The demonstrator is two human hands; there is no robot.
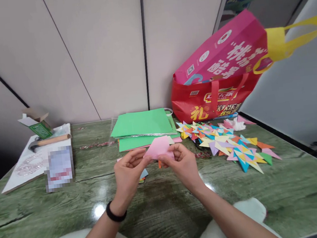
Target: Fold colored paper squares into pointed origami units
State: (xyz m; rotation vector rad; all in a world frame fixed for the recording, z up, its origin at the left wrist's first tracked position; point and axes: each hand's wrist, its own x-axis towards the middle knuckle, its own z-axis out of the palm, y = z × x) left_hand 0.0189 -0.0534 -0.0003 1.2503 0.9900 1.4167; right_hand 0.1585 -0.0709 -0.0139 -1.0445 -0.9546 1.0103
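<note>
A pink sheet of folding paper [159,146], with one corner folded, is held up over the table in front of me. My left hand [130,172] pinches its left edge between thumb and fingers. On the other side, my right hand [182,164] grips the right edge, with its thumb in front. Behind and below the hands lie small coloured paper pieces [143,174], partly hidden. A stack of green paper [142,123] rests just beyond the pink sheet. To the right spreads a pile of folded paper pieces [220,138] in many colours, pointed like star tips.
A red gift bag [191,102] holding a pink box [225,50] stands at the back right against the wall. At left, a white board [18,169] carries a hammer [49,141], an opened green box [41,128] and a blurred packet [59,168]. The table [71,209] is green marbled.
</note>
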